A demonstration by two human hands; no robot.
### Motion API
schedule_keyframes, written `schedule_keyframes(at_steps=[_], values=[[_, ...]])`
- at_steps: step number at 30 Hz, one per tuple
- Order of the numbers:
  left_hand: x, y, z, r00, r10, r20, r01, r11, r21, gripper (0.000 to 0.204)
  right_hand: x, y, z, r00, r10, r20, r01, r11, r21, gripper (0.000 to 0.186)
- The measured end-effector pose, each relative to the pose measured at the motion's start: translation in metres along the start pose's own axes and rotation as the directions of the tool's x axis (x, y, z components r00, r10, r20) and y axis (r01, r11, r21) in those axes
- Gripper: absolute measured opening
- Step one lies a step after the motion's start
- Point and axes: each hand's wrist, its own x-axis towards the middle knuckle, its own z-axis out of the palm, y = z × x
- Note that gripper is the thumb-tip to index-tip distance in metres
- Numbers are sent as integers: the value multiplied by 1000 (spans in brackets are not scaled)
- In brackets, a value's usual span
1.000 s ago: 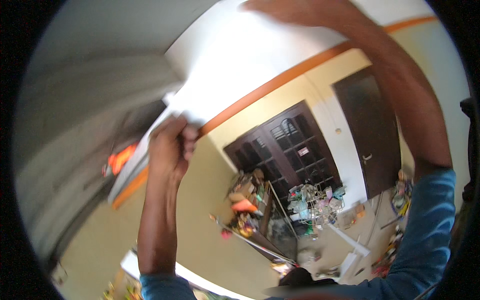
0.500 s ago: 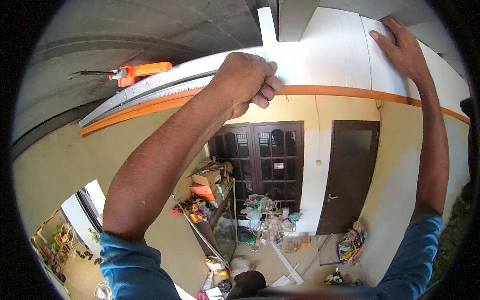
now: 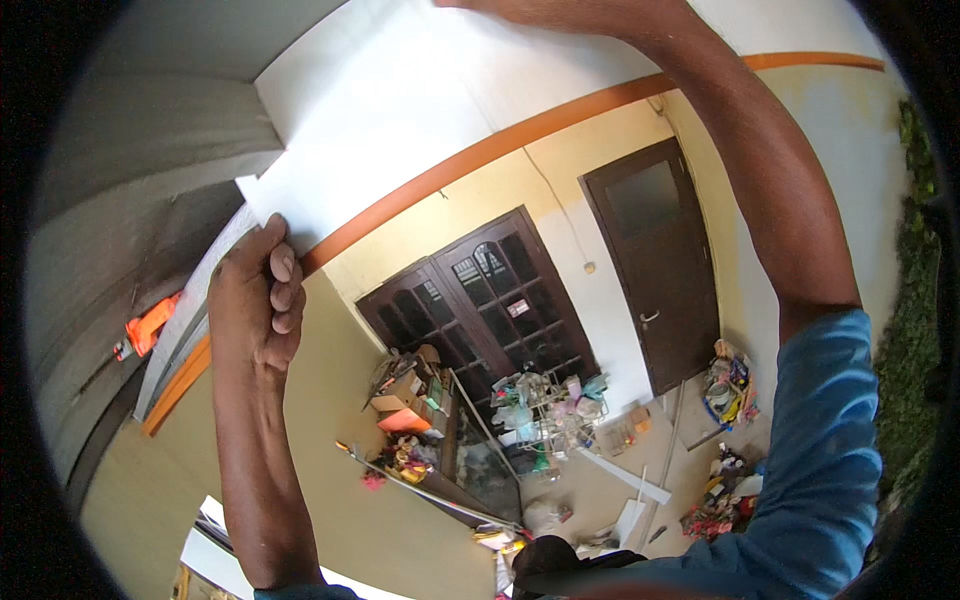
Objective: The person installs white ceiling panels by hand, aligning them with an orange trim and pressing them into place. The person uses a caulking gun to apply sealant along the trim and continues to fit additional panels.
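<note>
The large flat white rectangular panel (image 3: 420,130) is held overhead against the grey ceiling (image 3: 130,170), directly above the orange horizontal band (image 3: 500,145) painted along the cream wall. The left hand (image 3: 258,300) grips the panel's lower left corner; its fingers (image 3: 285,268) are curled together and clamped on the panel edge. The right hand (image 3: 560,12) presses on the panel at the upper edge of the view; it is mostly cut off, so the state of its fingers cannot be determined.

Left of the panel, an orange plastic-handled tool (image 3: 150,325) rests on a grey ledge. Below the orange band stands a dark brown double door with arched glass panes (image 3: 480,300); a small white rectangular label (image 3: 518,308) sits on its right leaf. Right of it is a dark brown single door with a frosted pane (image 3: 660,250). At the foot of the double door, orange and brown cardboard boxes (image 3: 405,405) are stacked among mixed clutter on the floor (image 3: 600,490).
</note>
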Motion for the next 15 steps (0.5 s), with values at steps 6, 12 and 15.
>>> schedule_keyframes(at_steps=[6,12,15], values=[[-6,3,-2,995,-77,-69,78,997,18,33,-59,-67,37,886,-203,-416,221,975,-5,50],[-2,6,-6,996,-87,5,88,995,-48,30,-82,-139,105,581,-610,-538,613,763,-203,35],[-5,8,0,992,-122,-43,120,992,-43,29,-77,-123,116,581,-594,-556,623,765,-166,33]])
